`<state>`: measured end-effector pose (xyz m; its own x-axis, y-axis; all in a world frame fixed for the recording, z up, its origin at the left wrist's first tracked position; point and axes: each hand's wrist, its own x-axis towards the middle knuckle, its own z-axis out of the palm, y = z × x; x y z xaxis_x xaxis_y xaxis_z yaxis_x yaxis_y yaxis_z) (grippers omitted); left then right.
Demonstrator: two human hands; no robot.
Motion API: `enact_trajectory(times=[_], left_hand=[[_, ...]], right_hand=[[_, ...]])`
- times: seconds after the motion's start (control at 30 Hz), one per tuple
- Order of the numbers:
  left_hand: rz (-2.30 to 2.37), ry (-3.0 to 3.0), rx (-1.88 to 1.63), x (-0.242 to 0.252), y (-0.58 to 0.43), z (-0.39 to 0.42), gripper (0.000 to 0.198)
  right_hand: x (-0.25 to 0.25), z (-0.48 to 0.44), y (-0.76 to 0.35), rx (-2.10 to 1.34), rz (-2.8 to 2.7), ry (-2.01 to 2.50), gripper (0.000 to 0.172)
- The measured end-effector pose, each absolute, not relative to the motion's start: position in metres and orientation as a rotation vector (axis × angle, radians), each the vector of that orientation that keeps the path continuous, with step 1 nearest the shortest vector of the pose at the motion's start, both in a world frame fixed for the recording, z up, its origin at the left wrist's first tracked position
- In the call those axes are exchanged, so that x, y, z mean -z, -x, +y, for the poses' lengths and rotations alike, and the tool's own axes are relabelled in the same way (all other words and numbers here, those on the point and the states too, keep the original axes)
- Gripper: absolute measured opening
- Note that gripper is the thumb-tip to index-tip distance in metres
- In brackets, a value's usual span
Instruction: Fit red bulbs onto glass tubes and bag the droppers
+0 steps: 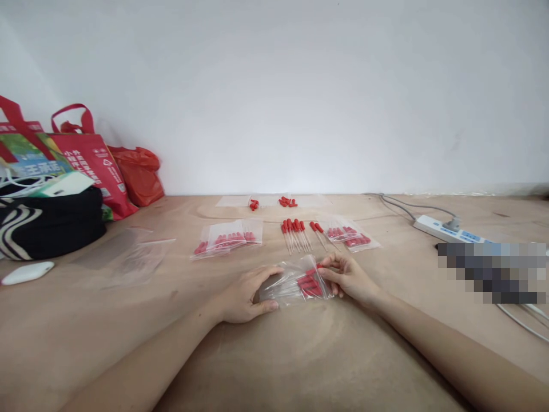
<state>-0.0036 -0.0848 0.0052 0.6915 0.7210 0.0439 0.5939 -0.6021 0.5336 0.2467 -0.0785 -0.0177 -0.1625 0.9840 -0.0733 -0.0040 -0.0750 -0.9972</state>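
Note:
A clear zip bag lies on the table between my hands, with several thin droppers inside, their red bulbs toward the right end. My left hand curves around the bag's left end, thumb at the near side and fingers at the far side. At the zip end, my right hand is closed on the bag's edge, close to a red bulb. Beyond the bag lie loose droppers, bulbs pointing away from me, and a smaller group beside them.
Filled zip bags sit at left and right. Short red bulbs lie near the wall. Flat plastic bags, a black pouch and red carrier bags occupy the left; a power strip is on the right.

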Motion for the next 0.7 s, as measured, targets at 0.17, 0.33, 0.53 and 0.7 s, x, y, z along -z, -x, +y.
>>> enact_trajectory(times=[0.17,0.33,0.53,0.7], left_hand=[[1.025,-2.427,-0.334,-0.006,0.003,-0.085,0.055],[1.039,-2.432,-0.311,-0.005,0.003,-0.085,0.056],[1.014,-2.447,-0.365,-0.005,0.003,-0.085,0.053],[1.005,-2.431,-0.378,-0.005,0.002,-0.085,0.054]], right_hand=[[0.018,-0.075,-0.244,-1.278,-1.329,1.227,0.035],[0.025,-0.071,-0.243,-1.116,-1.413,1.303,0.028],[0.03,-0.071,-0.243,-1.021,-1.589,1.188,0.025],[0.025,-0.074,-0.244,-1.159,-1.598,1.165,0.029]])
